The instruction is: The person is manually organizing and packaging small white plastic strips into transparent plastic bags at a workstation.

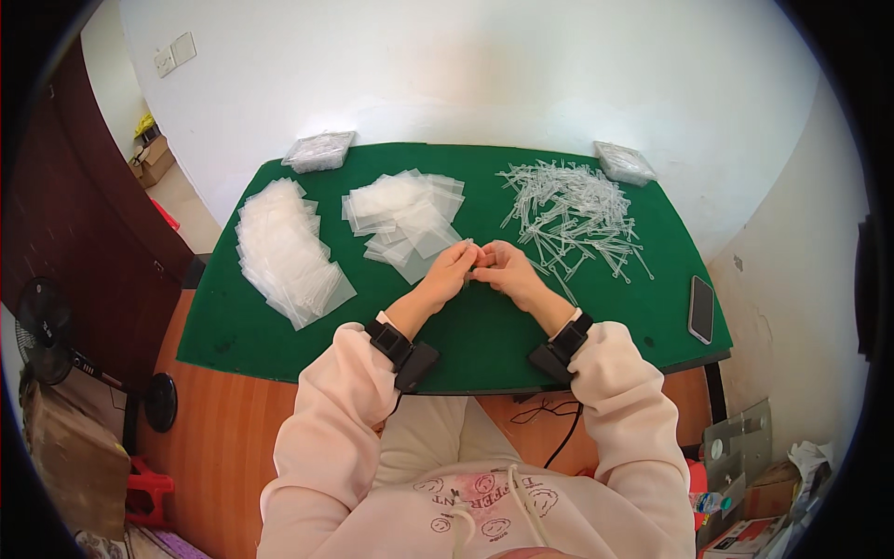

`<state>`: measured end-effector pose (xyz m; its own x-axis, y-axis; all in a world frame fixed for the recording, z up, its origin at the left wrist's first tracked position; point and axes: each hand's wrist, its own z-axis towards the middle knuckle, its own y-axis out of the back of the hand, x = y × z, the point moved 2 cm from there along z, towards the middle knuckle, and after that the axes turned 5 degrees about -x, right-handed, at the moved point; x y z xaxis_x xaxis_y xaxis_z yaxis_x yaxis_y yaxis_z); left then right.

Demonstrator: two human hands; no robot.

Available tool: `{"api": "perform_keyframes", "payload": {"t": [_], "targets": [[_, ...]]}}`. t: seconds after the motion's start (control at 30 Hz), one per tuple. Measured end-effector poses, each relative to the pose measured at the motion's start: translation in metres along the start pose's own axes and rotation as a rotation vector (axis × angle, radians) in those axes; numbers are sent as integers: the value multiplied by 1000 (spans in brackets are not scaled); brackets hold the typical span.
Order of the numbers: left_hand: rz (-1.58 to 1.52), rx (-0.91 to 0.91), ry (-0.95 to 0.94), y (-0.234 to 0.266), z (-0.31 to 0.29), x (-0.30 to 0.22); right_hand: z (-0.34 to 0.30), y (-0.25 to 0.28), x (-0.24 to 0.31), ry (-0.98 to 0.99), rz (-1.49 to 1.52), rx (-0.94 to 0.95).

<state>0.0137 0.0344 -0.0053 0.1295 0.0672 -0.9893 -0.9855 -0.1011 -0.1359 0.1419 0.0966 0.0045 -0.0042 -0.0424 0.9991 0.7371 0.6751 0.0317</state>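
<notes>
Your pale sweatshirt (484, 511), bottom centre, carries dark lettering and round doodles. Your left hand (449, 270) and right hand (510, 272) meet mid-frame, wrists angled inward, fingers bent and narrowly pinched; you cannot tell what they grip. Clear bags lie in a left pile (287, 247) and a centre pile (402, 210), clear looped sticks (570, 210) at right. Clear packs sit upper left (319, 151) and upper right (625, 163), contents indistinct.

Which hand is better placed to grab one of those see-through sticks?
Probably the right hand: it is nearer the pile of clear sticks. The left hand is farther from them, beside the middle heap of clear bags. Both hands look busy, though.
</notes>
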Motion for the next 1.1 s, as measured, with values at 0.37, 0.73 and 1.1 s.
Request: {"api": "perform_keyframes", "payload": {"t": [0.37, 0.73, 1.1], "targets": [[149, -19, -151, 7, 5, 1, 18, -30, -6, 142, 92, -62], [163, -54, -83, 9, 2, 0, 11, -25, 2, 109, 84, -4], [176, -137, -125, 15, -1, -2, 8, -26, 5, 77, 137, 30]]}}
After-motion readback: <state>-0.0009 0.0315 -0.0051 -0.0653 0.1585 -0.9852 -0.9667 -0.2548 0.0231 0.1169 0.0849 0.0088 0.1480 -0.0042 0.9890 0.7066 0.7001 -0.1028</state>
